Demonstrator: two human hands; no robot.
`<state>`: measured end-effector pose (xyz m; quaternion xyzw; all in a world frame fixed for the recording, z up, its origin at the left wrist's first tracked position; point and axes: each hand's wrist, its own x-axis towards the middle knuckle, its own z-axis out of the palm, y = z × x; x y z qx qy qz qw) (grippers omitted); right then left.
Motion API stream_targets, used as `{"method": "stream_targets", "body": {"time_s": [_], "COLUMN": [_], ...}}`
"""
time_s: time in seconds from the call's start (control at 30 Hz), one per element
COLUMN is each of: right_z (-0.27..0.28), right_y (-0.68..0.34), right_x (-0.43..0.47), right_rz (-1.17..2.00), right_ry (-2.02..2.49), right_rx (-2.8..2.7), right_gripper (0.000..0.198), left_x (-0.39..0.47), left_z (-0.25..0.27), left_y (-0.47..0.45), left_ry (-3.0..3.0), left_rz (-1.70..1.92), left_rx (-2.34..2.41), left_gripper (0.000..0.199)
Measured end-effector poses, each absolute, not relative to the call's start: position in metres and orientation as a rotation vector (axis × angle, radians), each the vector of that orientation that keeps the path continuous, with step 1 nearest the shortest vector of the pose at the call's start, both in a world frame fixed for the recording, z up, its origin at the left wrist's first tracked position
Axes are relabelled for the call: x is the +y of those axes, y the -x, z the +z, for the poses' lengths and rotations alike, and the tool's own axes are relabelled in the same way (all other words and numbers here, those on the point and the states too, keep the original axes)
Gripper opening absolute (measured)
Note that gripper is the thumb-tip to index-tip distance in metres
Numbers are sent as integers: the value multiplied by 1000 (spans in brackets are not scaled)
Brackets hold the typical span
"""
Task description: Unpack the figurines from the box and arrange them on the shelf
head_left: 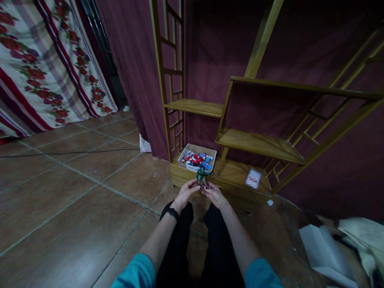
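Left hand (pixel 185 194) and right hand (pixel 216 195) are pinching a likely light, fragile trinket (pixel 202 179) by its lower end near the box (pixel 191 168).

Deep shiny green up top on the small object (pixel 202 179), and it's murky brown below! Red, blue and purple pieces (pixel 196 159) blaze against the whitish box (pixel 208 151); honey-brown shelf (pixel 195 107), plum curtain (pixel 207 52). Over there, a white cloth (pixel 36 68), maroon-striped and red-rosed; teal sleeves (pixel 136 272), black trousers (pixel 220 248) here.

No readable text, pixelated white card (pixel 253 179) on the bottom shelf (pixel 235 171), its reddish marks illegible
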<state>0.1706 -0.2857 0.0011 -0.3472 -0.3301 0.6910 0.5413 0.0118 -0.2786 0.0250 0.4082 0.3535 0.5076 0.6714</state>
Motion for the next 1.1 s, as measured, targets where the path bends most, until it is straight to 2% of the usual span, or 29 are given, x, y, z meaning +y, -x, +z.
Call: {"method": "stream_targets", "body": {"time_s": [0.3, 1.1], "right_z": [5, 15], "right_y": [-170, -167], "right_x": [-289, -292], "right_rz": [1675, 1664], "right_ry": [814, 807], "right_rx": [-772, -810], "right_gripper": [33, 30], "left_x": [-281, -283], "left_z": [30, 28], "left_y": [-9, -14], "left_ry": [-890, -1027], "left_rz": [1039, 1168], "left_rx": [691, 743], "left_gripper": [44, 35]}}
